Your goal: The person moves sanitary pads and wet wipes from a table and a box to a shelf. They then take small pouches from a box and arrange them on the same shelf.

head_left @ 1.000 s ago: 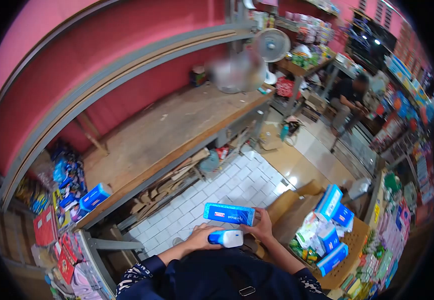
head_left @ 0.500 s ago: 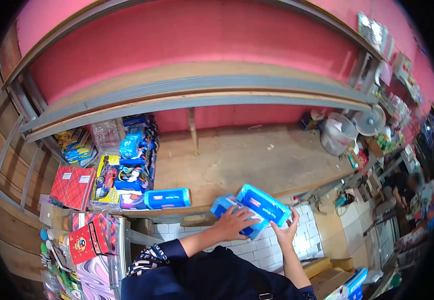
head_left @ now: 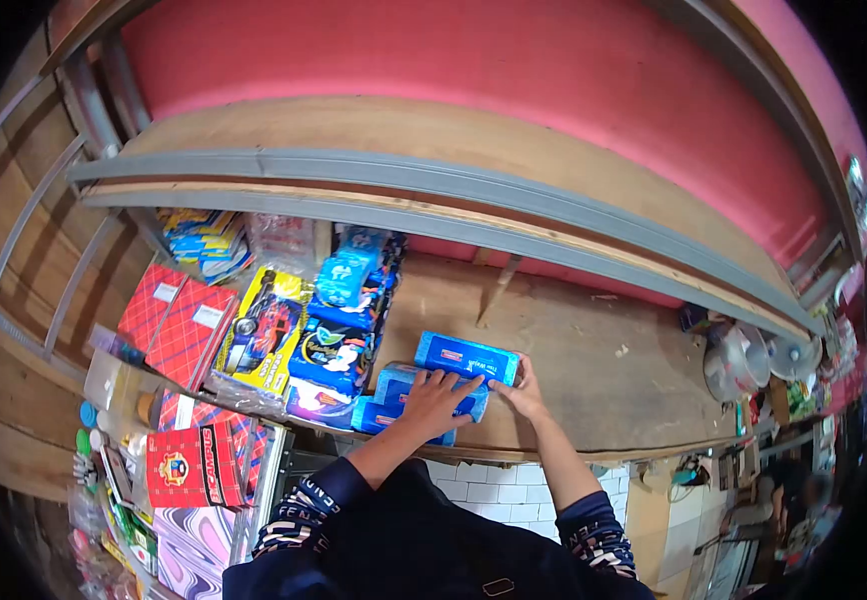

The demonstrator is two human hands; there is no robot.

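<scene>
Several blue tissue packs lie together at the front edge of the wooden shelf. On the middle pack rests my left hand, fingers spread over its top. My right hand grips the right end of the upper blue pack, thumb in front and fingers behind. Another blue pack is at the lower left, partly behind my left forearm. Just left of these are dark blue packages and a yellow toy-car package.
Red plaid books and a red Campus book are at the left. A grey metal beam crosses above the shelf board. Clear plastic tubs stand at the right. A person sits at the far right.
Both hands have carried the blue packs from over the floor onto the shelf, beside the other packages. The camera view has shifted, and the shelf goods appear farther right and larger.
</scene>
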